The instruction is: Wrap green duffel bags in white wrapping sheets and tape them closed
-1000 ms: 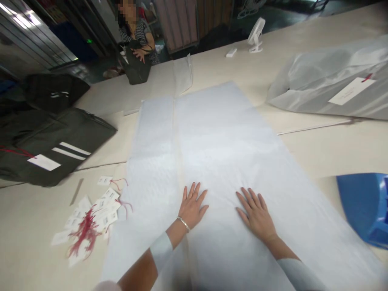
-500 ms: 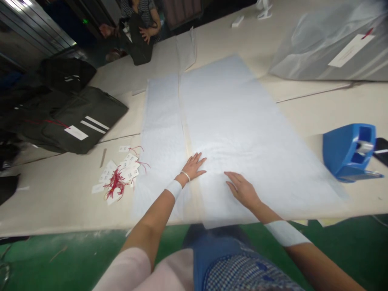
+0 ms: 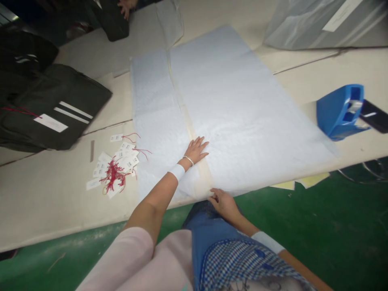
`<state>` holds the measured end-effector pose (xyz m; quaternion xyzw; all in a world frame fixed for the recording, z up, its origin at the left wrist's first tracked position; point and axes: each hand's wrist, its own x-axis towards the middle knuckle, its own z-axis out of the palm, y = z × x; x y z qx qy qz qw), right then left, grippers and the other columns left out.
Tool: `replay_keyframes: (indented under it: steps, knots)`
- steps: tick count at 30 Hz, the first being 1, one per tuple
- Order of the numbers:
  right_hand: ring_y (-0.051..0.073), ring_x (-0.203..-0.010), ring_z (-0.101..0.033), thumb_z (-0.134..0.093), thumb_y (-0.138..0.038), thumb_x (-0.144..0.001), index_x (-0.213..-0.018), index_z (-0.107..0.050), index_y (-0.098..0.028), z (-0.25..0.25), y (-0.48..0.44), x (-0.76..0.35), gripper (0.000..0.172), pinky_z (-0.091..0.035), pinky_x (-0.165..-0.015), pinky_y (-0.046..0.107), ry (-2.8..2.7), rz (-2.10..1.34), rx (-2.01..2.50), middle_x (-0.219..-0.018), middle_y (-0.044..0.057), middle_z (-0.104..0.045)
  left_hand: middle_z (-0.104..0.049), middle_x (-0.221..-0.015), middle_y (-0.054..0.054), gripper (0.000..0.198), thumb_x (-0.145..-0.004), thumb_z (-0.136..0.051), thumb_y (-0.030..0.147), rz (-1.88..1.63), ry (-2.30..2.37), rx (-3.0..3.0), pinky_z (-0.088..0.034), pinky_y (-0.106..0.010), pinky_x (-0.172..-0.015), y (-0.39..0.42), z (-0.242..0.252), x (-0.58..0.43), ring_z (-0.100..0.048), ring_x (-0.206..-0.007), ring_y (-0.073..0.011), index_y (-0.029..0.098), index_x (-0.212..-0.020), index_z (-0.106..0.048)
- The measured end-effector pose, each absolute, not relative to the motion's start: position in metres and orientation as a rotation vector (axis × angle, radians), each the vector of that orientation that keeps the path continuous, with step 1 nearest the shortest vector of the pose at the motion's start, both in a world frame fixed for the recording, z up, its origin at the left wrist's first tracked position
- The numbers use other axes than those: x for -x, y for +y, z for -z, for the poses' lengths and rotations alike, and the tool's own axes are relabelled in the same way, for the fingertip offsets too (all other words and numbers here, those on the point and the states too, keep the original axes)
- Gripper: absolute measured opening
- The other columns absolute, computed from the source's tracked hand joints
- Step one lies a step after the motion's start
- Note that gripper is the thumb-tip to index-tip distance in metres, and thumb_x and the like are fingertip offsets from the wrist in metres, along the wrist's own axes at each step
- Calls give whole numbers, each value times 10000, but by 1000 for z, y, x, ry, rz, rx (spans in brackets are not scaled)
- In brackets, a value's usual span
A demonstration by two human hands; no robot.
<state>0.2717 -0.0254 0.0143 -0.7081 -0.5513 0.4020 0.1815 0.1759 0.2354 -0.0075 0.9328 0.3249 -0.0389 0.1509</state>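
Head view, only one cam. Your left hand (image 3: 196,149) lies flat, palm down, fingers spread, on the wide sheet (image 3: 242,101) of pale thin paper or fabric, right by its left edge. Bracelet and white cuff at the wrist.

Your right hand (image 3: 222,202) is at the near corner of that sheet, where it hangs over the table (image 3: 45,202) edge. Fingers are curled and touching the sheet's edge. They prob. pinch it, but the grip is hidden from here, so can't tell.

The wide sheet runs from the near table edge well up the table. A narrow sheet (image 3: 151,113) of the same stuff lies just beside it on the left, w/ a thin strip of bare table between them.

- Left of the sheets: a heap of hang tags (image 3: 113,171) w/ red strings.
- Further left: black garment bags (image 3: 54,109).
- Right: a blue tape dispenser (image 3: 341,111), near the wide sheet's edge.
- Top right: a grey plastic bag (image 3: 303,24).
- Top: a co-worker's hand (image 3: 125,5) on a black bag (image 3: 112,20).
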Motion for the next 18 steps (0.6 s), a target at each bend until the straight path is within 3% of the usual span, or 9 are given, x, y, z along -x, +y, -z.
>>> replay_keyframes:
  steps: [4,10,14,18]
  knots:
    - [195,-711,-631,-590,-375,-894,-1054,-621,-199,-18,-19,-248,240,-424,-617,281,-1524,-955,2263,-846,32,-687,-226,-1585,-113,584,-947,-446,476,62,918,-2698,-165,-499,-1189,236,13,-175,-154,-1470,-296,219,-1466,-368]
    - [146,-662,-588,-558,-316,-897,-812,-601,-220,-22,-16,-225,135,-340,-565,242,-1289,-966,2323,-770,-15,-652,-229,-1584,-112,599,-930,-475,498,49,813,-2721,-161,-534,-1181,240,13,-169,-148,-1471,-304,235,-1460,-377]
    - [135,-677,-579,-507,-320,-916,-873,-589,-231,-33,-25,-217,129,-385,-596,239,-1229,-914,2222,-863,-7,-634,-275,-1571,-88,555,-932,-489,468,51,666,-2761,-164,-531,-1182,242,9,-161,-181,-1464,-280,243,-1434,-412]
    - [150,-763,-607,-441,-330,-947,-983,-579,-234,-48,-31,-213,172,-439,-671,259,-1180,-775,2125,-1054,30,-635,-422,-1488,-73,446,-941,-492,429,-11,492,-2721,-218,-420,-1188,247,8,-154,-328,-1398,-222,227,-1336,-538]
